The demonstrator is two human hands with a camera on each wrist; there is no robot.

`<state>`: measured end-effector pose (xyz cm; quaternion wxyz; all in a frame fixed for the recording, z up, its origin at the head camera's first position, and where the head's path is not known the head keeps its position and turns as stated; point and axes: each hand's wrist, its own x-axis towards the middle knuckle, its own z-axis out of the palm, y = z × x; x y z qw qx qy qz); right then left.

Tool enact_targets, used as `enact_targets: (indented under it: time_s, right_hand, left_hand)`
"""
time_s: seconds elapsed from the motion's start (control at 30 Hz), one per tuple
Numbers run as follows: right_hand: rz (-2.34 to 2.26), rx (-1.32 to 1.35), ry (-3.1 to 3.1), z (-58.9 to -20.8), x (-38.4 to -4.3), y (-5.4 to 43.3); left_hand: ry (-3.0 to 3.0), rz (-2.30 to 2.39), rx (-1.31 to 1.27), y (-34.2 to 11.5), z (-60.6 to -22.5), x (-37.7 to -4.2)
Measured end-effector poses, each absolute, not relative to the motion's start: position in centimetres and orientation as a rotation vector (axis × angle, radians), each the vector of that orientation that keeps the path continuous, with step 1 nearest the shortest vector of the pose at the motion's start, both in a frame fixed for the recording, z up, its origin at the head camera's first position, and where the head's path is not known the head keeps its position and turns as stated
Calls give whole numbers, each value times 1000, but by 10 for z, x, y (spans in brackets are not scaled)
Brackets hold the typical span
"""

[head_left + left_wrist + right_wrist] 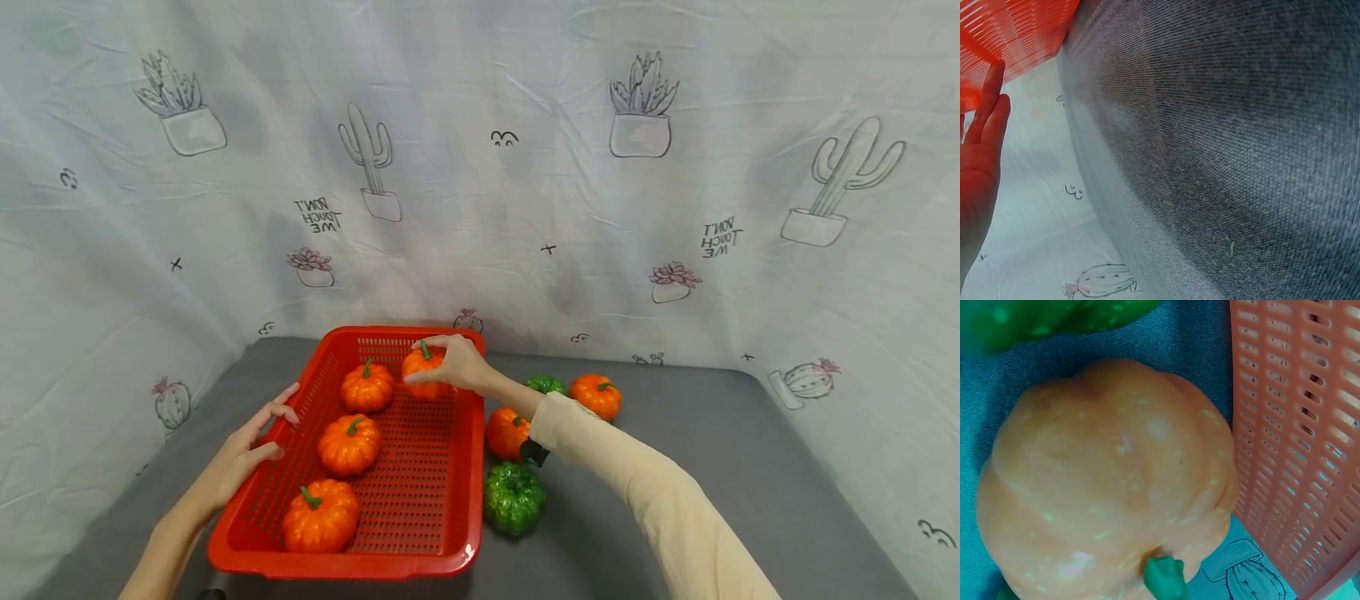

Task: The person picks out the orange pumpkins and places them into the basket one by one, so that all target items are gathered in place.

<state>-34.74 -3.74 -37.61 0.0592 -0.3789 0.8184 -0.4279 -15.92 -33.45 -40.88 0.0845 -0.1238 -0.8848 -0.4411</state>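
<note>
In the head view, my right hand (459, 364) pinches a small orange pumpkin (422, 367) with a green stem, at the back right of the red plastic basket (345, 567). Three more orange pumpkins stand along the basket's left side: one at the back (367, 389), one midway (349, 446) and one in front (321, 518). My left hand (243, 458) rests at the left rim. Its fingers (991, 106) look fairly straight against the basket's outer wall in the left wrist view. The right wrist view does not show the right hand's fingers.
Right of the basket, on the grey cloth (675, 417), lie a green pumpkin (513, 498), an orange one (507, 433) partly behind the right wrist, another green one (546, 384) and another orange one (597, 396). A white printed curtain (480, 208) encloses the table.
</note>
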Motion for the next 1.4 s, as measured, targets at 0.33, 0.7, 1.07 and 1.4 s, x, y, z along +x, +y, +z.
enact_targets:
  time_s: [0.33, 0.7, 1.07, 1.4]
  right_hand:
    - [-1255, -1088, 2460, -378, -344, -49]
    - [-1206, -984, 2508, -382, -335, -61]
    - [-1329, -913, 2350, -384, -338, -62]
    - [-1361, -847, 2350, -383, -339, -62]
  left_hand:
    - [-2618, -1331, -380, -336, -413, -153]
    - [-2607, -1362, -405, -335, -413, -154]
    - [-2621, -1341, -384, -337, -411, -158]
    - [-2621, -1367, -361, -335, -409, -158]
